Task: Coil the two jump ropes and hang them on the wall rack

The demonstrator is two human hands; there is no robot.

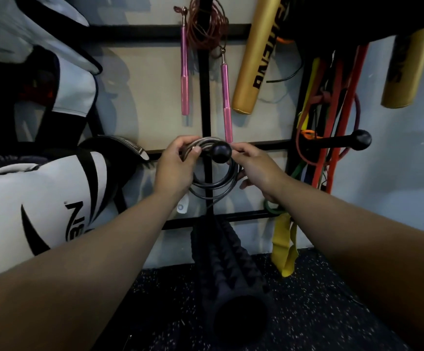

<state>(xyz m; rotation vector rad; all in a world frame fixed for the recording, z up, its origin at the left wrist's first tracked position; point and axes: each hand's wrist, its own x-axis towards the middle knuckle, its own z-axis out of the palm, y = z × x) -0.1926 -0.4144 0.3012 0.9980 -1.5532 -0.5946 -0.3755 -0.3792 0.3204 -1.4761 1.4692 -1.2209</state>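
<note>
Landmark: the ball-tipped peg (221, 153) that juts from the black wall rack (205, 97) toward the camera, at mid-frame.
Black jump rope (214, 184): coiled into several loops that hang around and below the peg; the top of the coil rises just left of the peg's ball.
Left hand (178, 165): just left of the peg, fingers curled round the top of the black coil, pinching the strands together.
Right hand (254, 168): just right of the peg, fingers curled at the coil's right side; whether they hold the strands or only touch them cannot be told, since the ball hides the fingertips.
Pink-handled jump rope (207, 29): hung above the peg on the rack's upright bar, its reddish cord coiled and both pink handles dangling down, the right one ending just above the peg.
Gold striking sticks (254, 62): up and to the right of the peg, leaning against the wall.
Resistance bands (332, 117): right of the peg, red, yellow and green, draped on a second ball-tipped peg (361, 140).
White boxing glove (38, 198): left of the peg.
Foam roller (231, 274): below the peg, dark and ridged, reaching down to the speckled floor (319, 312).
</note>
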